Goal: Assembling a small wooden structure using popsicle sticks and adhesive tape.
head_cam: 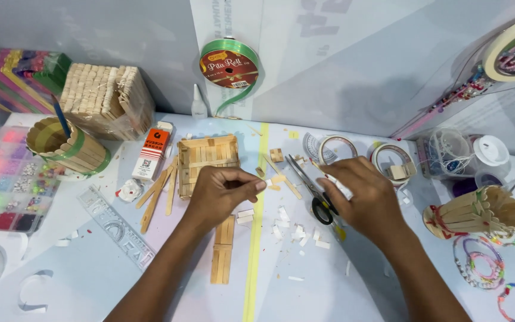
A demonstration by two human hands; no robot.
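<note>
My left hand (225,192) rests on the table over a flat panel of joined craft sticks (223,253). Its fingers are curled, with thumb and forefinger pinched on a small white piece (266,183). My right hand (362,200) is a short way to the right, holding a short white strip (339,186) in its fingertips. Under its fingers lie scissors (312,192) with black handles, blades pointing away. A shallow tray built of craft sticks (207,156) sits just beyond my left hand. White scraps (287,229) litter the table between the hands.
Loose sticks (157,191), a clear ruler (117,229) and an orange box (152,152) lie to the left. A stick-built cup (75,152) and a bead organiser (4,179) are further left. Tape rolls (393,160), a stick vase (478,211) and bracelets (478,262) sit on the right.
</note>
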